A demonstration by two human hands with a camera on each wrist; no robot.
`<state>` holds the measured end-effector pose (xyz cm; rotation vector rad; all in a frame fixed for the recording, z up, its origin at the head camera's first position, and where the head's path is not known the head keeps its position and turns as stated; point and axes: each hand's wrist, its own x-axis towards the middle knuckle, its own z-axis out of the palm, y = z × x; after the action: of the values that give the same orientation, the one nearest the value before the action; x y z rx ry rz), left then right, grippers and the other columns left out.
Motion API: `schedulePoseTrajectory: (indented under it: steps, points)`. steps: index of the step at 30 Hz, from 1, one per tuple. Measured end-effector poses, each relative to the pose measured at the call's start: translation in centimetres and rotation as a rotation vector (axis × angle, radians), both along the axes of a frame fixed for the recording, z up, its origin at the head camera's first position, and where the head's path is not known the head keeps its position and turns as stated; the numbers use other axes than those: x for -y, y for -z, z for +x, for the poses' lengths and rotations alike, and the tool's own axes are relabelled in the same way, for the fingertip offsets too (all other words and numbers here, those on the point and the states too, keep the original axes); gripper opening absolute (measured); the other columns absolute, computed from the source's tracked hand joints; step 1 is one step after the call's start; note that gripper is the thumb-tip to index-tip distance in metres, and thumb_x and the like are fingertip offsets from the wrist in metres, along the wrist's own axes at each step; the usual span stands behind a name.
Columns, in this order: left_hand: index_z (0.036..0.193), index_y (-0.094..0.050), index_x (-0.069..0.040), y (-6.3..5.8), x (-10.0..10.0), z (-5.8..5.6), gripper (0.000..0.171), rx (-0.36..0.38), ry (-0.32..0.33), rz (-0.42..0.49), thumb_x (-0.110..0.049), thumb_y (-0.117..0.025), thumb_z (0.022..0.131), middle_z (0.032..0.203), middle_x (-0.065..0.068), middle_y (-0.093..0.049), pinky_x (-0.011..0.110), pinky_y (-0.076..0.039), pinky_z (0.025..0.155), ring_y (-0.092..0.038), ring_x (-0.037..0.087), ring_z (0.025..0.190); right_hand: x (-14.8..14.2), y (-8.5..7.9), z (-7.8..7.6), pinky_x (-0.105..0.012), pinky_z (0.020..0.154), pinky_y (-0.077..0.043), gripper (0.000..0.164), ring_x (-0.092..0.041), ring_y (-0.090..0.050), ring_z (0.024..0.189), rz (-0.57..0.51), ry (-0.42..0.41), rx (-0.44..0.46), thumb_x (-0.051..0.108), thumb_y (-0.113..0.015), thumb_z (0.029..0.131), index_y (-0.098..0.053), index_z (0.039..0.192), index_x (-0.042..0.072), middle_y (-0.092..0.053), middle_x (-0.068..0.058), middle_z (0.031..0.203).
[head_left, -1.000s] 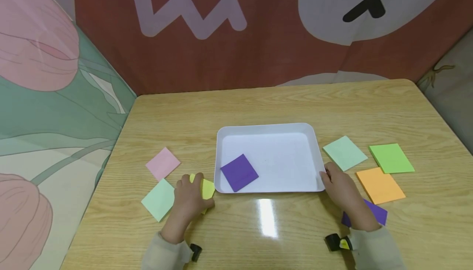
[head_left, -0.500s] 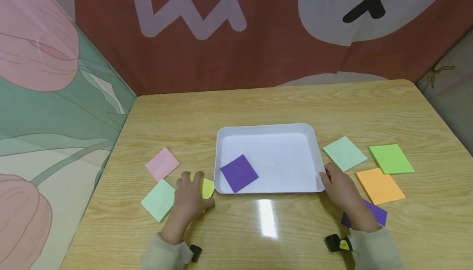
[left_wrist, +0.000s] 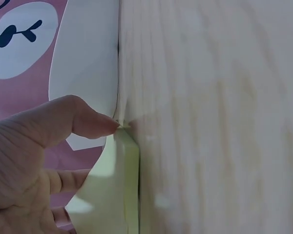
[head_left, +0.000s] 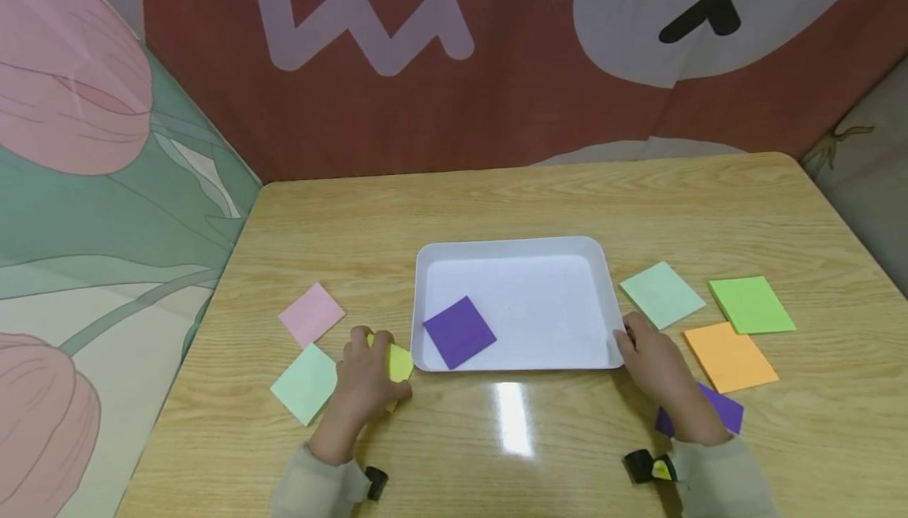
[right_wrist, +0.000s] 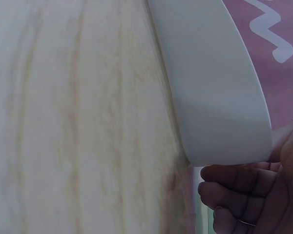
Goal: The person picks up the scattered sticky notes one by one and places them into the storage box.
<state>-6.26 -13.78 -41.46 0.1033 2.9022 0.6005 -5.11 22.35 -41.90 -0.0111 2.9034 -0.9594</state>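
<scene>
Near the near left corner of the white tray (head_left: 560,305), gripping a yellow pad (head_left: 401,363) in the left hand (head_left: 363,380), with fingers parted over its top and thumb tip at a corner; partly hidden below the fingers, just beside the tray, whether touching it impossible to tell. At the tray's near right corner, clamping the wall between thumb and bent fingers of the right hand (head_left: 651,360). Inside the tray, by its near left corner, one purple square (head_left: 459,333). Toward the left edge of the worktop (head_left: 511,203), beyond the left hand, a pink square (head_left: 312,314) and a mint square (head_left: 305,384). Toward the right edge, a pale green square (head_left: 663,294) near the tray, then a bright green square (head_left: 752,304) touching an orange square (head_left: 731,356). Under the right wrist, partly covered, a second purple square (head_left: 725,408).
</scene>
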Motion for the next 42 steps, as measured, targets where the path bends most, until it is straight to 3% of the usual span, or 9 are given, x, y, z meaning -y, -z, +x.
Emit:
schedulePoseTrajectory:
  steps: [8, 15, 27, 42]
  points:
    - [0.090, -0.041, -0.002, 0.38, 0.16, -0.06, 0.059, -0.050, 0.000, 0.066, -0.027, -0.077, 0.052, 0.108, 0.023, -0.034, 0.048, -0.045, 0.066, -0.040, 0.035, 0.085, 0.02, -0.02, 0.14, -0.036, 0.047, -0.038, 0.015, -0.020, -0.041, 0.055, -0.001, 0.008, 0.011, 0.009, -0.040, 0.089, -0.041, 0.093, -0.005, -0.051, -0.012, 0.070]
    - [0.084, -0.038, -0.002, 0.46, 0.13, -0.13, 0.054, -0.082, 0.039, 0.100, -0.020, -0.076, 0.050, 0.100, 0.020, -0.034, 0.042, -0.045, 0.061, -0.040, 0.031, 0.078, -0.01, 0.13, 0.02, -0.037, 0.048, -0.039, 0.016, -0.022, -0.043, 0.056, 0.007, 0.003, -0.005, 0.008, -0.040, 0.088, -0.042, 0.094, -0.006, -0.053, -0.015, 0.072]
    - [0.084, -0.039, -0.004, 0.51, 0.52, -0.24, 0.050, -0.064, 0.042, 0.105, -0.020, -0.070, 0.048, 0.100, 0.018, -0.034, 0.038, -0.044, 0.059, -0.040, 0.027, 0.075, -0.02, 0.14, -0.03, -0.036, 0.048, -0.038, 0.016, -0.021, -0.042, 0.055, 0.012, 0.001, -0.003, 0.009, -0.040, 0.088, -0.042, 0.094, -0.006, -0.052, -0.012, 0.070]
    - [0.090, -0.039, -0.002, -0.39, 0.79, -0.40, 0.053, -0.090, 0.017, 0.139, -0.020, -0.070, 0.051, 0.100, 0.019, -0.034, 0.038, -0.046, 0.062, -0.040, 0.028, 0.078, 0.06, -0.05, -0.07, -0.036, 0.046, -0.038, 0.015, -0.020, -0.041, 0.054, 0.009, 0.002, 0.004, 0.009, -0.039, 0.089, -0.041, 0.092, -0.005, -0.048, -0.009, 0.066]
